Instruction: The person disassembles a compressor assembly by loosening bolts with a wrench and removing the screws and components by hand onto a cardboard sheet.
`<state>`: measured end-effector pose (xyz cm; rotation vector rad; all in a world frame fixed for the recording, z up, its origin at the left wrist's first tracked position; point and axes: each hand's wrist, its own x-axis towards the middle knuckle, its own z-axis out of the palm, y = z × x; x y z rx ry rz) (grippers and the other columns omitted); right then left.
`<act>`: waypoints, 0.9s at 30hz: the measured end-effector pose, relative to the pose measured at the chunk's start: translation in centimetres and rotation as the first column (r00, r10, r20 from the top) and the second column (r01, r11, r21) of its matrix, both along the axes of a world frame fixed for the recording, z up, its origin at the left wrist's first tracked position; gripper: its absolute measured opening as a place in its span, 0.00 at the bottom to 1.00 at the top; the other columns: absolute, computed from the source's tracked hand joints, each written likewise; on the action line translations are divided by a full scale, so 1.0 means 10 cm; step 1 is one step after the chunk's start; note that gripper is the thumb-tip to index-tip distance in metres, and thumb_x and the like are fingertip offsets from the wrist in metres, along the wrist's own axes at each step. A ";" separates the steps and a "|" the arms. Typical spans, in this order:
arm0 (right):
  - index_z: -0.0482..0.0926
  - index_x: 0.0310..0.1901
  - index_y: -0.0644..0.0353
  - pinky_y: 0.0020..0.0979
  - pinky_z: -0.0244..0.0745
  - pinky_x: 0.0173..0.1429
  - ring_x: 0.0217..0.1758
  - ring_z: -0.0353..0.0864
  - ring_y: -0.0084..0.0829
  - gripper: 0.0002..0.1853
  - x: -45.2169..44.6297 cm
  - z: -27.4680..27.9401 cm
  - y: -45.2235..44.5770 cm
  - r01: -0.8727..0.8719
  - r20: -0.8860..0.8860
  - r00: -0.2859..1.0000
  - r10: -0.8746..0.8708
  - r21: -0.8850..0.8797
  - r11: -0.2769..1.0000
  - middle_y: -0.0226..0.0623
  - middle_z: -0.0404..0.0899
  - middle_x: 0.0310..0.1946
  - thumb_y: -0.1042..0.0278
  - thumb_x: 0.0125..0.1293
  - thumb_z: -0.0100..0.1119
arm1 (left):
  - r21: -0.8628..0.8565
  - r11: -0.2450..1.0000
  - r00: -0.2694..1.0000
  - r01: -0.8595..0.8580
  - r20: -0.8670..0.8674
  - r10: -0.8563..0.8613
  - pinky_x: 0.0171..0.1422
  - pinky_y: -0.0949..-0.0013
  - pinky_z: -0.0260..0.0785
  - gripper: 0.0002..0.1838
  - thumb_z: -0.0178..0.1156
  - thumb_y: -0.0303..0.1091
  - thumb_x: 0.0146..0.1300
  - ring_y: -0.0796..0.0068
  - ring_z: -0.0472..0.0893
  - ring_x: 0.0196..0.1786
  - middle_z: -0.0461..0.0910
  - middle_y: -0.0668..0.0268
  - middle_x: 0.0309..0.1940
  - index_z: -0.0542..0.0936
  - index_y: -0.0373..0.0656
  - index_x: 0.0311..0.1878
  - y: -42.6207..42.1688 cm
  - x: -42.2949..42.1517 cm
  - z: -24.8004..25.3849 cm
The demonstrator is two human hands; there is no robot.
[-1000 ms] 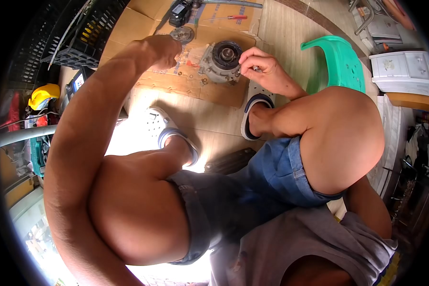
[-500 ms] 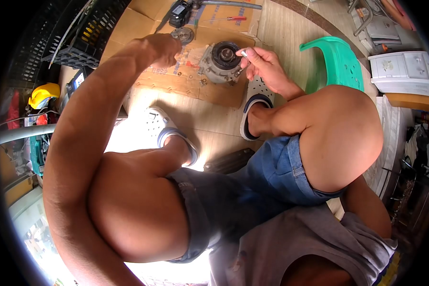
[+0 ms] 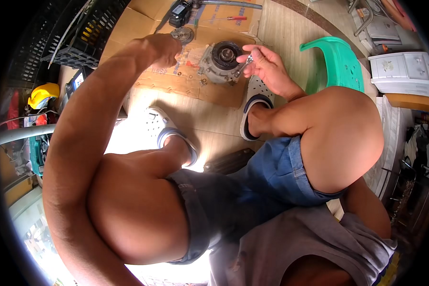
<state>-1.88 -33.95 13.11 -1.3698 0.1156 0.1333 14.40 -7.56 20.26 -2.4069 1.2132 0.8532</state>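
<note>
On the cardboard sheet (image 3: pixel 209 97) lies a grey metal machine part with a black ring pulley (image 3: pixel 224 56) and a hub in its middle. My right hand (image 3: pixel 270 71) is just right of it, fingers curled around a small shiny metal tool (image 3: pixel 247 62), whose exact kind I cannot make out. My left hand (image 3: pixel 167 50) is closed on the left side of the cardboard, seen from the back; whatever its fingers hold is hidden. Right behind it sits a round metal disc (image 3: pixel 183 35).
At the top are a black battery tool (image 3: pixel 180 14) and a red-handled screwdriver (image 3: pixel 236 18). A green plastic stool (image 3: pixel 338 59) stands on the right, before a white printer-like box (image 3: pixel 404 71). Black crates (image 3: pixel 88 33) and a yellow object (image 3: pixel 44 95) are at left.
My right hand has turned slightly, its fingers more extended, and the metal tool has tilted to the right in its grip. My left hand has stayed put.
</note>
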 end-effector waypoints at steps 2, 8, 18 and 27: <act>0.79 0.58 0.59 0.24 0.76 0.41 0.33 0.76 0.19 0.21 0.02 -0.06 -0.07 0.042 -0.069 0.997 -0.039 0.039 0.998 0.33 0.81 0.43 0.50 0.80 0.48 | -0.006 1.000 1.000 0.001 -0.002 -0.001 0.64 0.60 0.74 0.22 0.56 0.42 0.72 0.54 0.81 0.59 0.82 0.55 0.56 0.76 0.42 0.64 0.01 0.01 -0.02; 0.81 0.54 0.62 0.24 0.74 0.40 0.34 0.75 0.19 0.20 0.01 0.17 -0.04 -0.174 -0.021 0.983 0.181 -0.403 0.899 0.28 0.78 0.38 0.53 0.80 0.49 | -0.005 1.000 1.000 0.003 0.009 -0.003 0.63 0.60 0.74 0.22 0.56 0.43 0.72 0.55 0.81 0.59 0.82 0.55 0.56 0.76 0.42 0.63 0.01 0.00 -0.01; 0.78 0.57 0.63 0.25 0.76 0.41 0.36 0.76 0.20 0.21 0.04 -0.03 0.01 0.014 0.057 0.998 -0.011 -0.052 0.999 0.34 0.80 0.42 0.52 0.80 0.48 | -0.038 0.999 1.000 0.005 0.026 -0.004 0.62 0.60 0.75 0.21 0.58 0.42 0.70 0.56 0.82 0.58 0.83 0.55 0.55 0.78 0.43 0.61 0.05 0.00 -0.01; 0.81 0.54 0.60 0.24 0.72 0.34 0.29 0.74 0.19 0.21 0.03 0.06 -0.09 -0.099 0.080 0.987 0.142 -0.399 0.912 0.32 0.80 0.38 0.50 0.79 0.50 | 0.000 1.000 0.999 -0.005 0.035 0.005 0.63 0.60 0.74 0.21 0.56 0.40 0.72 0.55 0.81 0.58 0.83 0.56 0.56 0.77 0.42 0.63 0.02 -0.01 -0.01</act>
